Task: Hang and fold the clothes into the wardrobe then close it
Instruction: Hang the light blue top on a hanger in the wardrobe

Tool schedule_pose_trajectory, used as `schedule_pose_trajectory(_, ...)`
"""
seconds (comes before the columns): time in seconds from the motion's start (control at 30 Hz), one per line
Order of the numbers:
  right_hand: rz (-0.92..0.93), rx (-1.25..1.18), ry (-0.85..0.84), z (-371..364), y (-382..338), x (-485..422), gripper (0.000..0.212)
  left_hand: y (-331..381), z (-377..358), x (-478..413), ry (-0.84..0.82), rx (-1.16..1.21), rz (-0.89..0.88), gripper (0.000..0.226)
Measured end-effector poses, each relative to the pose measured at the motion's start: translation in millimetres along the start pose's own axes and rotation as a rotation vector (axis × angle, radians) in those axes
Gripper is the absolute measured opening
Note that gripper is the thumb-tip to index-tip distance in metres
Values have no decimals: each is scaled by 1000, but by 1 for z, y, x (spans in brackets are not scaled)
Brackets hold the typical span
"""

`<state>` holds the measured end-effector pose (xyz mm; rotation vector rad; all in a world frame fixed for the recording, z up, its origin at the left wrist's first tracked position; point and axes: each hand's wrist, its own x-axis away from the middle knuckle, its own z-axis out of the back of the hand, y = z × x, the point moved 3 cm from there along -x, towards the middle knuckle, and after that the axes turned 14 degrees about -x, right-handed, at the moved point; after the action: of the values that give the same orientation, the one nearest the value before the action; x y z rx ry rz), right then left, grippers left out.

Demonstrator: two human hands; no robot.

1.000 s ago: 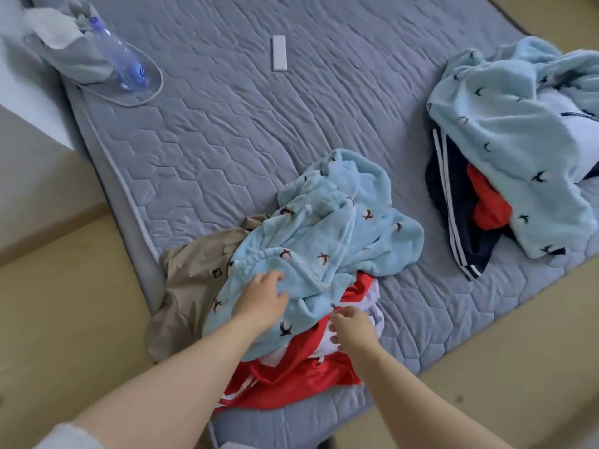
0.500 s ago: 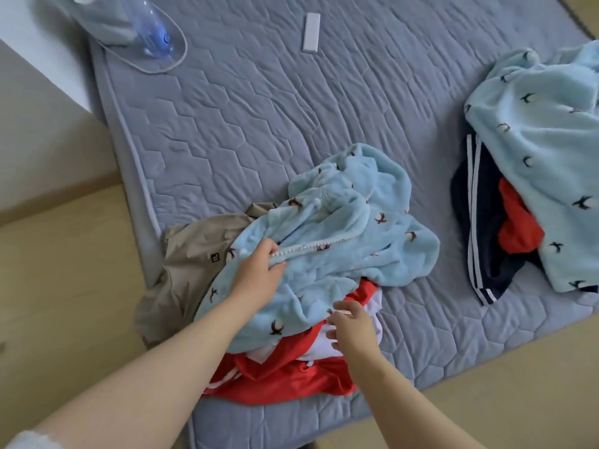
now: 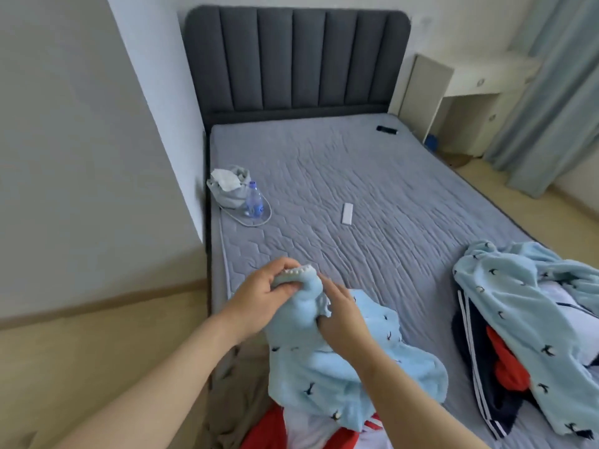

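Over the near corner of the bed (image 3: 356, 189), both hands are already on the blue fleece (image 3: 324, 367), so neither one has to reach. Left hand (image 3: 259, 296) is on top, thumb and fingers curled, pinching the white trim (image 3: 298, 271) at the highest bit of the cloth. Right hand (image 3: 343, 315) sits just beside it, a little lower and to the right, fingers tucked into a fold and gripping it. From those two grips the fleece hangs down and back toward the person, with its bottom end draped on the red top (image 3: 272, 426) below. My guess is the next move is spreading the hands apart along that trim to find the shape. Wardrobe's not in view, so can't tell which way it has to go.
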<state>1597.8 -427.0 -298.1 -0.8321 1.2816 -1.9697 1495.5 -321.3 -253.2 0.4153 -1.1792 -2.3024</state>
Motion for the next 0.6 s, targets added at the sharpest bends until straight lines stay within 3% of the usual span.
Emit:
schedule_pose_trajectory(0.1,-43,-354,89,-20,-41,27,45,4,52,18,319,218,183,22)
schedule_pose_trajectory(0.17,36,-422,106,-40,-67,47,40,9,87,30,436,419,310,15)
schedule_pose_trajectory(0.3,144,-224,13,-85,-106,63,70,40,128,50,365,581,260,9)
schedule_pose_trajectory(0.4,156,-267,80,-83,-132,58,23,59,142,62,299,606,167,7)
schedule_pose_trajectory(0.43,152,-330,131,-76,-137,53,20,62,146,65,271,626,120,8)
schedule_pose_trajectory(0.5,124,-548,219,-61,-147,47,22,60,152,68,262,548,18,15)
schedule_pose_trajectory(0.6,34,-883,265,-51,-166,41,12,45,153,66,460,192,29,36)
